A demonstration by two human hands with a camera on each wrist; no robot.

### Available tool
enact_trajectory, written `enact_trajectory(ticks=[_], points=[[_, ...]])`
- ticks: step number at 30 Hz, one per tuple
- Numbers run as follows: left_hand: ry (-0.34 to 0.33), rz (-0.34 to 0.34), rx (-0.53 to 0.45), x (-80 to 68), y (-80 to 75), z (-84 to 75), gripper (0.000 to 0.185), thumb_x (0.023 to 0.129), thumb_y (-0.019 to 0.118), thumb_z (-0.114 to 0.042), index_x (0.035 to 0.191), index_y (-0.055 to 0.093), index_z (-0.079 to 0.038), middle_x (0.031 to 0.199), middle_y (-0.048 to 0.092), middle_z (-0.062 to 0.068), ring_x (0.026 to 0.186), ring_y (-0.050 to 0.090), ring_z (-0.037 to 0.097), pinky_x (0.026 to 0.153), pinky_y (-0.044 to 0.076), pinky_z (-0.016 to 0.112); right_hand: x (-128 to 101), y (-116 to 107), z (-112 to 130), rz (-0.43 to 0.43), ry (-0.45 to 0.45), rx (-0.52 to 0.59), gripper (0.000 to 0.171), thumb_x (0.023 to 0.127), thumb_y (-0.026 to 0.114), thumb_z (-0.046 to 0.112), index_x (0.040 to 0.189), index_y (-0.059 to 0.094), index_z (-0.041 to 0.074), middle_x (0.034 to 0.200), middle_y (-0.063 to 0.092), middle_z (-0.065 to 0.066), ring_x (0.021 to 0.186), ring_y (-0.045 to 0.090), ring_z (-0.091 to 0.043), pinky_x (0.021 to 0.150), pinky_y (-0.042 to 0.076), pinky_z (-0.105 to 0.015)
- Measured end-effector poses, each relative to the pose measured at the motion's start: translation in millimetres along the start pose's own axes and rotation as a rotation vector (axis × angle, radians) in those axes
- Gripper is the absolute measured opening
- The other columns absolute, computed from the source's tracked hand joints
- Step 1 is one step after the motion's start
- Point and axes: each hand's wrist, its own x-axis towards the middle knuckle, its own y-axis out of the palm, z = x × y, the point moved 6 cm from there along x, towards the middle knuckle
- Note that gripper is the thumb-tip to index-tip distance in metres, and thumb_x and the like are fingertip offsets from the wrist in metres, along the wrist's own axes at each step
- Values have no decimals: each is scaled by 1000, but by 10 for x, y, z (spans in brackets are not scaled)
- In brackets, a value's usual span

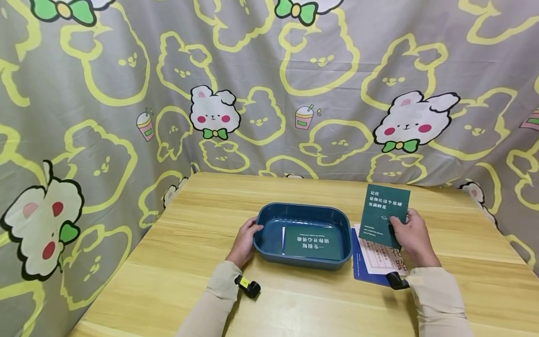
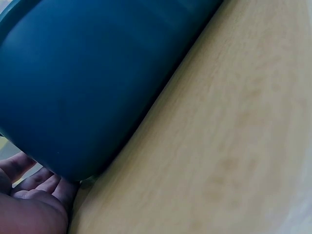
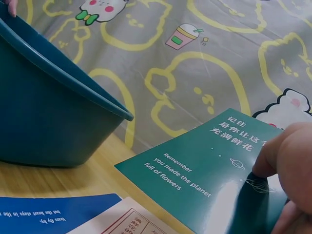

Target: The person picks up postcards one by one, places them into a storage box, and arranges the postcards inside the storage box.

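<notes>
Here the green card (image 1: 381, 220) partly hides a pale card (image 1: 376, 261).

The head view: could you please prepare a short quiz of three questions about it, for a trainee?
1. Which hand holds up a green printed card?
2. True or false: the blue plastic tray contains no card.
3. The blue card lies: A) inside the tray; B) beside the tray, partly under a pale card; C) behind the tray?

Key: 1. The right hand. 2. False: a second green card lies inside. 3. B.
</notes>
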Motion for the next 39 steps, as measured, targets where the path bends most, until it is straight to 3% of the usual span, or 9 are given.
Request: enact_trajectory(ticks=[6, 8, 11, 15, 18, 24, 33, 39], points=[[8, 9, 0, 3, 6, -7, 46, 96, 47, -8, 139, 43, 8, 143, 42, 24, 128, 42, 33, 102, 39, 42, 0, 24, 27, -3, -25, 9, 48, 103, 40, 25, 136, 37, -10, 120, 56, -34, 82, 60, -8, 62, 50, -25], [9, 9, 4, 0, 4, -6, 46, 96, 47, -8, 138, 44, 8, 142, 43, 24, 126, 43, 33, 101, 40, 41, 14, 31, 18, -13, -12, 24, 48, 102, 42, 26, 135, 39, -9, 119, 57, -32, 82, 60, -9, 62, 50, -24], [5, 2, -1, -2, -1, -2, 45, 95, 48, -8, 138, 45, 7, 141, 44, 22, 125, 44, 32, 100, 41, 39, 39, 40, -5, -8, -1, 54, 53, 102, 42, 31, 137, 38, -8, 124, 56, -31, 95, 60, -18, 72, 52, -30], [-3, -5, -1, 4, -6, 8, 46, 94, 49, -8, 138, 46, 5, 141, 44, 21, 126, 44, 31, 101, 39, 40, 72, 60, -67, -13, 5, 61, 59, 101, 41, 39, 141, 37, -5, 130, 53, -28, 103, 58, -18, 77, 51, -26], [-3, -2, 5, 7, -6, 14, 46, 95, 49, -9, 138, 45, 6, 142, 44, 21, 127, 43, 32, 102, 38, 42, 57, 73, -33, -31, -9, 49, 54, 102, 40, 35, 139, 39, -5, 129, 54, -28, 100, 58, -17, 68, 47, -17], [4, 4, 0, 6, 1, 4, 46, 95, 49, -10, 138, 45, 6, 141, 44, 22, 126, 44, 33, 102, 39, 43, -4, 110, 131, -19, -19, 43, 48, 103, 38, 25, 138, 39, -8, 128, 52, -29, 109, 52, -28, 69, 43, -16], [2, 5, 3, 16, -5, 8, 45, 96, 48, -9, 138, 45, 6, 142, 43, 22, 127, 43, 33, 104, 37, 45, -31, 148, 217, -26, -28, 44, 46, 103, 39, 24, 135, 41, -8, 126, 52, -28, 110, 48, -29, 74, 42, -20], [9, 9, 4, 11, -3, 10, 46, 96, 48, -10, 138, 45, 6, 142, 43, 22, 127, 43, 32, 103, 38, 44, -40, 161, 247, -34, -26, 50, 48, 103, 39, 26, 137, 39, -7, 129, 50, -29, 114, 47, -33, 89, 42, -42]])
